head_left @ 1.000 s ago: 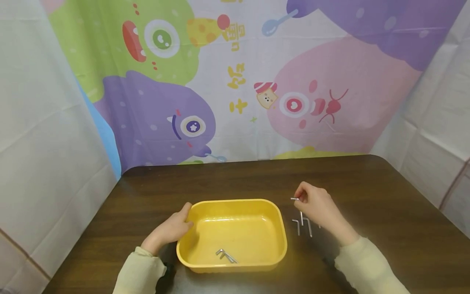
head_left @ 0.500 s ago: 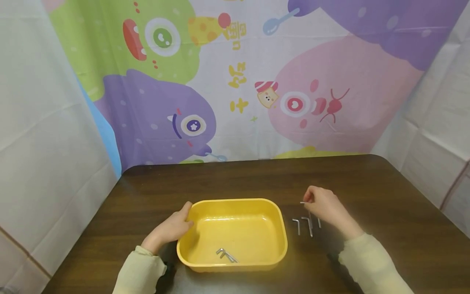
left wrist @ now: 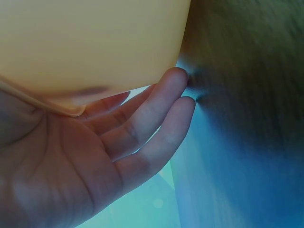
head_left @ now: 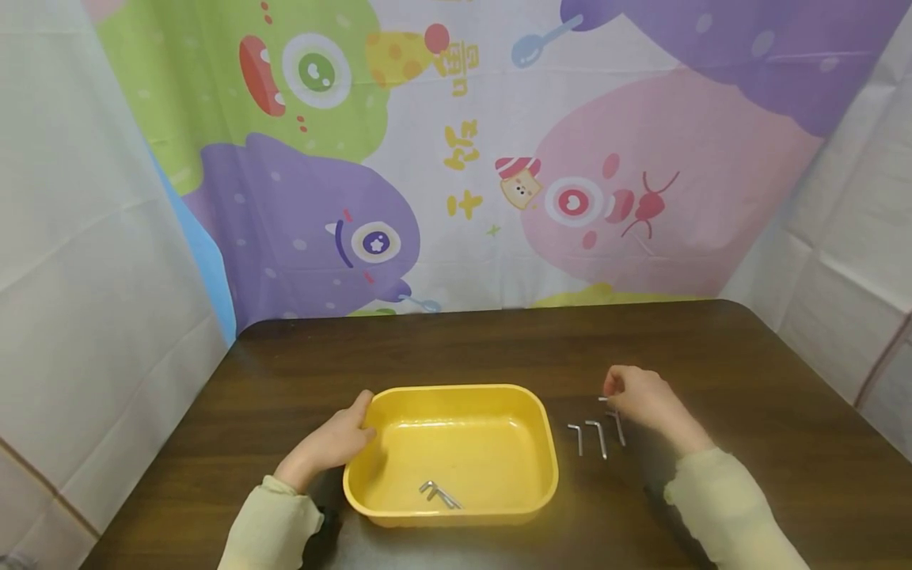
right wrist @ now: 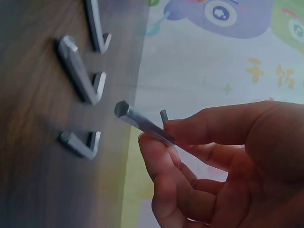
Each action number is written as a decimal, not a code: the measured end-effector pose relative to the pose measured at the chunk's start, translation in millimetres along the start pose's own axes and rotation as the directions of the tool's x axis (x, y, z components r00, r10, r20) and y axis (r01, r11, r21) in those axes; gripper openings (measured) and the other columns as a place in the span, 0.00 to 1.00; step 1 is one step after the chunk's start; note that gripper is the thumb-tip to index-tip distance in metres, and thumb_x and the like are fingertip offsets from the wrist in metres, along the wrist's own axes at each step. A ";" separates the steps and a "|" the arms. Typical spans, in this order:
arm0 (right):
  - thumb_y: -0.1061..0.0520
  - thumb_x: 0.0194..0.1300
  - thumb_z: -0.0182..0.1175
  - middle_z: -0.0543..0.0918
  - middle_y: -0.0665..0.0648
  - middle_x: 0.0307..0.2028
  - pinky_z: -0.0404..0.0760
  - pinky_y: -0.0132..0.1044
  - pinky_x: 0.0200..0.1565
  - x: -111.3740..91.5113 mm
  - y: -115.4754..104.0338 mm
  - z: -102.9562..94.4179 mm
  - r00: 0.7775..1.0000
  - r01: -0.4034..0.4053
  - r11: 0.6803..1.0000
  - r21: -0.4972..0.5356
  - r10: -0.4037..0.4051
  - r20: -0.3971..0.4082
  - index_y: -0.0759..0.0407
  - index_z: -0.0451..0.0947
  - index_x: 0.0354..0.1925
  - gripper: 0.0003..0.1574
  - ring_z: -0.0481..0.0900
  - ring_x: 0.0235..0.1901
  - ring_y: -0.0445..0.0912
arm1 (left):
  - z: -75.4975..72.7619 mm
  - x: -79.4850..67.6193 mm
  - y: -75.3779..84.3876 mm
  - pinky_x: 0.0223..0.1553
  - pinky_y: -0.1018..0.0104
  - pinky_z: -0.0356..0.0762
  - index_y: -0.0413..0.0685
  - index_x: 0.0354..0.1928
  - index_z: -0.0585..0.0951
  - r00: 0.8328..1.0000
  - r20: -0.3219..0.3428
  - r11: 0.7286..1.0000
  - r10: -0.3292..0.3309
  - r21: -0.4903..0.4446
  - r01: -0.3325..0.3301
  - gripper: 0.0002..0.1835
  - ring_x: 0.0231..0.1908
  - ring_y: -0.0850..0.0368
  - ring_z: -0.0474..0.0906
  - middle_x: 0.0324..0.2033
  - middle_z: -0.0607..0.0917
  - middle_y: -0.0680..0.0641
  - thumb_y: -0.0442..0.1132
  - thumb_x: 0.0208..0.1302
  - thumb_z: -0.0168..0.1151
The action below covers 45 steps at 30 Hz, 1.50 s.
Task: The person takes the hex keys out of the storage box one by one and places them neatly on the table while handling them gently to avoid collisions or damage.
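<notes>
I see soft, even light on the yellow tray (head_left: pixel 470 467), white glints along its far inner edge, a pale sheen on the counter (head_left: pixel 420 546) just in front. Right of the tray, shadow pools under the right sleeve (head_left: pixel 734 507). Beside the tray, the left wrist view goes murky blue; the right wrist view is dull, the counter blurred.

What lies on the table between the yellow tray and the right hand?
In the head view, three L-shaped metal keys lie side by side between tray and right hand.
</notes>
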State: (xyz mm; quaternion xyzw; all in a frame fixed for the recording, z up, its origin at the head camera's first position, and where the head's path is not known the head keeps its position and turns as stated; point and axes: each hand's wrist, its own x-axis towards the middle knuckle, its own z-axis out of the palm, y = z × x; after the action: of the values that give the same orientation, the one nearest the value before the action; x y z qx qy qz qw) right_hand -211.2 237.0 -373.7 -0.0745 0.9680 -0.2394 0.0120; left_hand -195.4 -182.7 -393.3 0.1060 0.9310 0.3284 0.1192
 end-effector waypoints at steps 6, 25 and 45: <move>0.61 0.51 0.55 0.78 0.53 0.23 0.67 0.38 0.25 0.6 7.7 -0.1 0.999 -0.039 0.999 -0.012 0.039 0.027 0.58 0.73 0.28 0.02 0.74 0.21 0.44 | 0.1 -0.1 0.4 0.43 0.56 0.72 0.33 0.60 0.57 1.000 -0.001 1.000 0.001 -0.008 -0.001 0.26 0.39 0.51 0.74 0.50 0.73 0.32 0.31 0.60 0.47; 0.62 0.52 0.53 0.78 0.54 0.22 0.68 0.38 0.26 1.9 23.7 2.7 0.990 -0.110 0.994 0.001 0.110 0.084 0.61 0.73 0.29 0.03 0.75 0.21 0.44 | 0.2 0.1 2.0 0.40 0.58 0.72 0.34 0.58 0.59 1.000 -0.006 1.000 0.004 -0.007 -0.004 0.23 0.35 0.52 0.74 0.46 0.75 0.34 0.30 0.60 0.47; 0.61 0.50 0.55 0.76 0.55 0.23 0.66 0.39 0.28 5.4 32.2 7.4 0.984 -0.147 0.989 -0.022 0.149 0.100 0.61 0.74 0.27 0.04 0.71 0.26 0.48 | -1.2 -1.2 3.4 0.39 0.59 0.72 0.33 0.59 0.57 1.000 0.004 1.000 0.002 -0.002 -0.002 0.24 0.35 0.52 0.74 0.47 0.75 0.33 0.31 0.61 0.47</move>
State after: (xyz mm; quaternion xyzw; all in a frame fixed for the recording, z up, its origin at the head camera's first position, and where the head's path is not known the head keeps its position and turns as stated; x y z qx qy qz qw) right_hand -220.6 261.0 -395.1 -0.0145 0.9707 -0.2268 0.0783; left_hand -194.3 -181.2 -390.0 0.1075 0.9303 0.3293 0.1208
